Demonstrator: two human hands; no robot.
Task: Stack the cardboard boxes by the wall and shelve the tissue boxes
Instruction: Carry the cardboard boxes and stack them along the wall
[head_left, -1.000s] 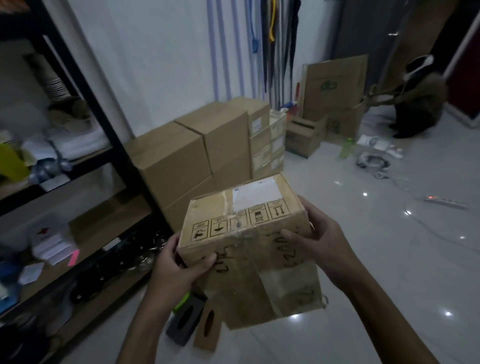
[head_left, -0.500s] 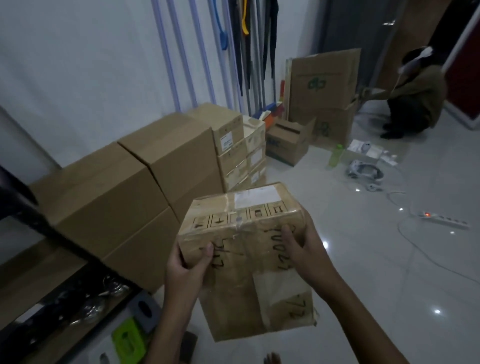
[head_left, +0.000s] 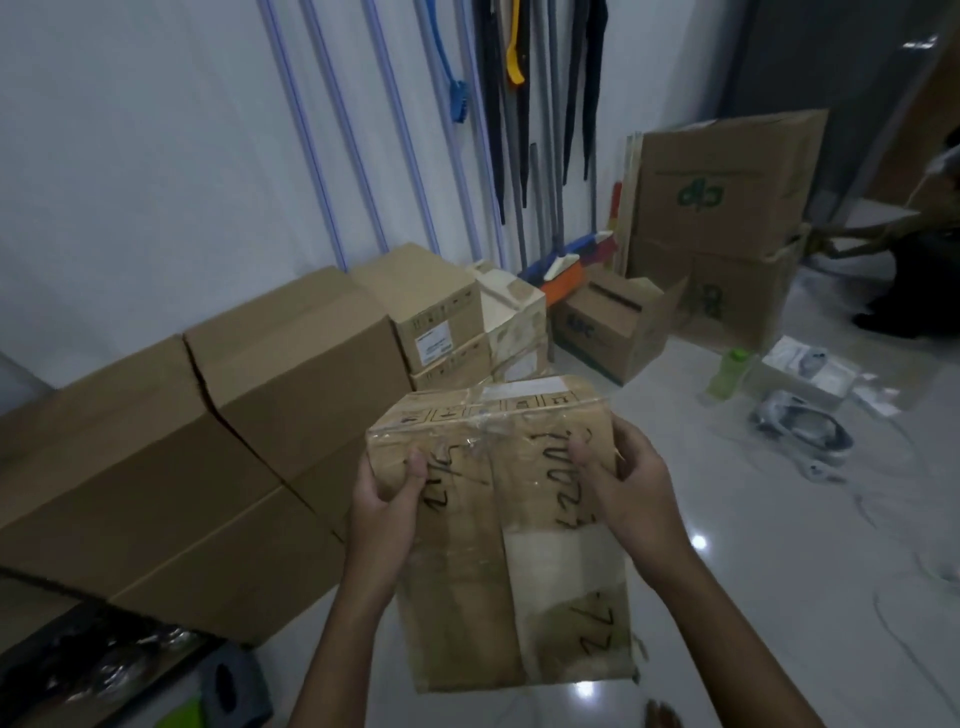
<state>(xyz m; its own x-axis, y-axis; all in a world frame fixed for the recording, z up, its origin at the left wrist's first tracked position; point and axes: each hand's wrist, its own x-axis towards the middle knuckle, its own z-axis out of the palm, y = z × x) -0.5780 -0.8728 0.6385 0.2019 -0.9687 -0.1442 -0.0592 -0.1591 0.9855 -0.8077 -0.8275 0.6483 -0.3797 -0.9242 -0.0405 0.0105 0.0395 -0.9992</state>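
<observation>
I hold a taped cardboard box with black handwriting in front of me, above the floor. My left hand grips its left side with the thumb on the front face. My right hand grips its right side, thumb on the front. A row of large cardboard boxes stands along the white wall to the left. Smaller labelled boxes are stacked further along the wall. A grey tissue box and a green tissue box lie on the floor at the bottom left.
Part of a dark shelf shows at the bottom left. Mop and broom handles lean on the wall. More cartons stand at the back right. A green bottle, a headset and cables lie on the tiled floor. A person crouches at the far right.
My view has turned right and moved toward the wall boxes; the shelf has slid almost out of view. Both hands keep the same grip on the taped box.
</observation>
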